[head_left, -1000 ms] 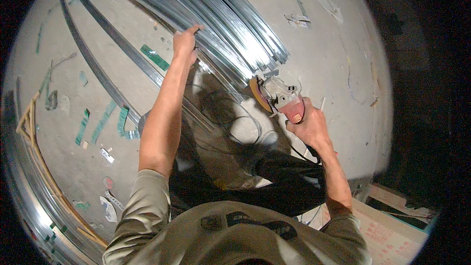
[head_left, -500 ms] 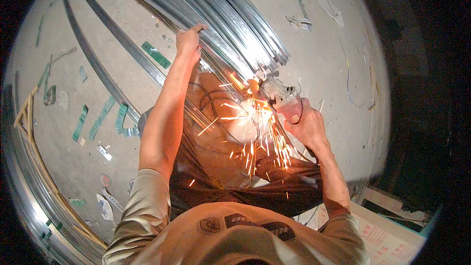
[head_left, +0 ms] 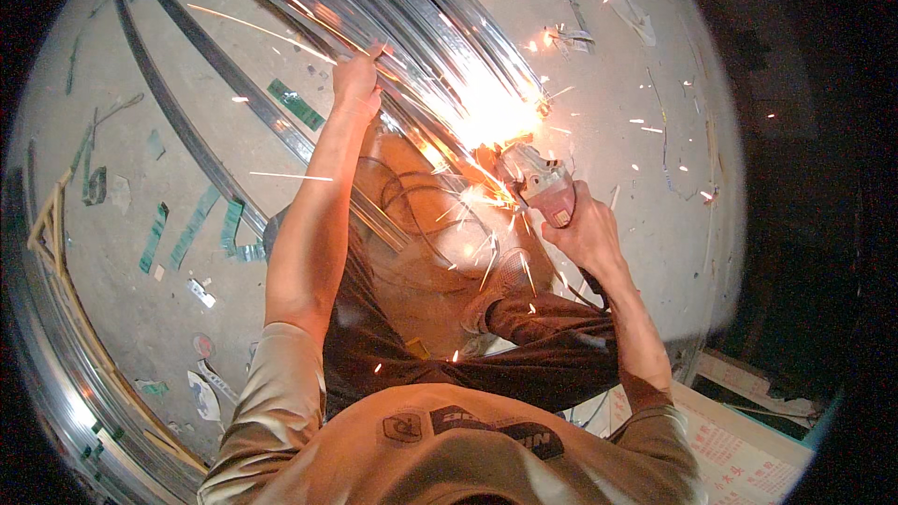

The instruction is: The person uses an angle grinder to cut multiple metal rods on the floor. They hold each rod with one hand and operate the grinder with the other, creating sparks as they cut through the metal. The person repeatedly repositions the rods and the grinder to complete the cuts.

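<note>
Red-and-silver grinder (head_left: 543, 184) at metal channels (head_left: 412, 23)

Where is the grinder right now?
In the head view, the grinder is right of centre, held in the right hand, with bright sparks between it and the metal profiles.

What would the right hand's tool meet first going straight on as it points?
Likely the ends of the bundled long, shiny grey metal profiles, just beyond the red-and-grey angle grinder in the right hand. Spark glare hides the gap, so depth is unclear.
</note>
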{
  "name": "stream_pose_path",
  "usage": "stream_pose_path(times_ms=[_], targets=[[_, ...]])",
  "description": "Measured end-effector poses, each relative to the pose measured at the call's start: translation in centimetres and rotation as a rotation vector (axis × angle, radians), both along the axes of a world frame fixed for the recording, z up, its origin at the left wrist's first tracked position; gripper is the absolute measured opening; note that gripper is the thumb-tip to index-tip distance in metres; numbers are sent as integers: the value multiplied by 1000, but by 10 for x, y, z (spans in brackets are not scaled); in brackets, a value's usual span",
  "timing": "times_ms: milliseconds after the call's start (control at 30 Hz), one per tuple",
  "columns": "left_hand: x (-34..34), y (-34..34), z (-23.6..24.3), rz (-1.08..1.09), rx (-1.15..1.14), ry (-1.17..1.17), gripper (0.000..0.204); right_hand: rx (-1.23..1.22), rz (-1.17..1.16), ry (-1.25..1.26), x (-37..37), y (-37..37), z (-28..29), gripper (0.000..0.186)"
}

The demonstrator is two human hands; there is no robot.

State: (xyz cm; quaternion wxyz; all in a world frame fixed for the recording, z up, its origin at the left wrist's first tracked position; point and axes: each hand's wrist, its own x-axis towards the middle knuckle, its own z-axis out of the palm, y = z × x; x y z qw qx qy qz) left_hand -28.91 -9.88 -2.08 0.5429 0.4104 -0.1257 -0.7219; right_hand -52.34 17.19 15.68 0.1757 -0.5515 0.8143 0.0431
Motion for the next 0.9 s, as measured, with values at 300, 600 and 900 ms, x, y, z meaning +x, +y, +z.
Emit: stream_pose_path(times_ms=[300,600,900], targets=[[2,5,13,-130,30,-105,18,-1,21,9,-3,0,1,63],[3,10,17,-44,15,-62,18,-9,57,13,-1,-2,0,57],[3,14,23,-15,11,-32,17,-20,30,-13,-5,-1,-5,65]])
